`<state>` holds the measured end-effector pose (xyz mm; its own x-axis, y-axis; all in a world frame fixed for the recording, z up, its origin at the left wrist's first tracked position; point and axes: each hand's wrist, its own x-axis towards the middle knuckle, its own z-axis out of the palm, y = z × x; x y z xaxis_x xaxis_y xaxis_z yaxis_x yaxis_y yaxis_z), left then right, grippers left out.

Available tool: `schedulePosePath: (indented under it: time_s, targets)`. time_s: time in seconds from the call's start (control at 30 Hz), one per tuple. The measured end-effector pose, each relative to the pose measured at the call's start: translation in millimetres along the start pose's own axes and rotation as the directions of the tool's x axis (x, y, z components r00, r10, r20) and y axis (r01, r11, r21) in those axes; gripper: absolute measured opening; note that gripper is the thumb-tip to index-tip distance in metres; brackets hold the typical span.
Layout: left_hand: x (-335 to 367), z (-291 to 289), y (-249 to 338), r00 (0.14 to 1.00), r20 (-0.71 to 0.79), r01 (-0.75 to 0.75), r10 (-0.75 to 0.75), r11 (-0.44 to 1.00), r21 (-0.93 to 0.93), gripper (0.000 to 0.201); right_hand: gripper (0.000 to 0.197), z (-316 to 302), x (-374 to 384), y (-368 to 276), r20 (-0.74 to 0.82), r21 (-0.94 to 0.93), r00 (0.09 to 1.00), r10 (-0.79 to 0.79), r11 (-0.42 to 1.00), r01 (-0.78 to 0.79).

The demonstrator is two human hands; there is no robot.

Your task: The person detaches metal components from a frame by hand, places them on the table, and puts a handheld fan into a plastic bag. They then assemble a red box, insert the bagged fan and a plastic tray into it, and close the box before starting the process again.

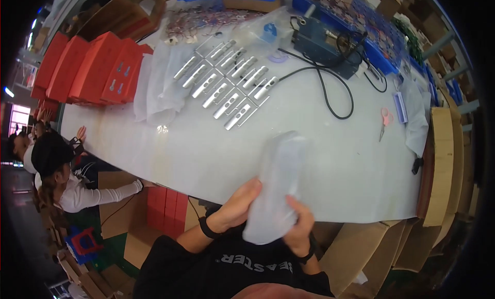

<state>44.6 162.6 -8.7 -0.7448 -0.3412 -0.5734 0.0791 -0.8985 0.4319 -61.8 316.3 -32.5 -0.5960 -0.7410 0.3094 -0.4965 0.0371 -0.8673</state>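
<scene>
Near the table's front edge I hold a translucent white plastic sleeve (275, 188), long and slim, tilted slightly with its far end over the tabletop. Whatever lies inside it is too blurred to make out. My left hand (238, 202) grips its left edge, thumb along the side. On the opposite edge, my right hand (300, 226) is closed round the lower part. Beyond them, several silver metal tube-shaped parts (227, 104) with thin rods lie in two rows. To their left is a pile of similar translucent sleeves (162, 87).
Red boxes (90, 67) stand at the far left. A dark machine (327, 46) with a looping black cable sits at the back right, and pink scissors (384, 118) lie on the right of the table (206, 160). Cardboard boxes (361, 252) flank me. A person (67, 175) works at the left.
</scene>
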Motion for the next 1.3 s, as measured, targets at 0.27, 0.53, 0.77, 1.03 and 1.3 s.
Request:
schedulePosePath:
  time_s: [0.27, 0.53, 0.77, 1.03, 1.3]
  targets:
    - [-53.6, -72.1, 57.1, 0.826, -0.081, -0.535, 0.559, 0.820, 0.203, 0.028, 0.064, 5.8, 102.7, -60.3, 0.653, 0.015, 0.733, -0.189, 0.971, 0.237]
    - [-45.3, -144.8, 245.3, 0.093, 0.073, -0.215, 0.993, -0.052, 0.975, 0.043, 0.061, 182.5, 200.8, -11.8, 0.221, -0.463, 0.841, -0.493, 0.706, 0.536]
    - [-4.7, -180.4, 289.9, 0.256, 0.068, -0.003, 0.964, -0.070, 0.998, 0.048, 0.053, 170.2, 181.0, 6.7, 0.417, -0.777, 0.885, -0.209, 0.423, 0.466]
    - [25.6, -182.7, 290.2, 0.469, -0.023, -0.503, 0.883, 0.289, 0.815, 0.043, 0.084, 136.4, 220.8, -66.4, 0.483, -0.156, 0.876, 0.012, 0.985, 0.073]
    - [70.2, -151.7, 304.6, 0.553, -0.096, -0.568, 0.828, 0.458, 0.684, 0.044, 0.131, 309.2, 323.1, -32.2, 0.302, -0.041, 0.890, 0.342, 0.937, -0.347]
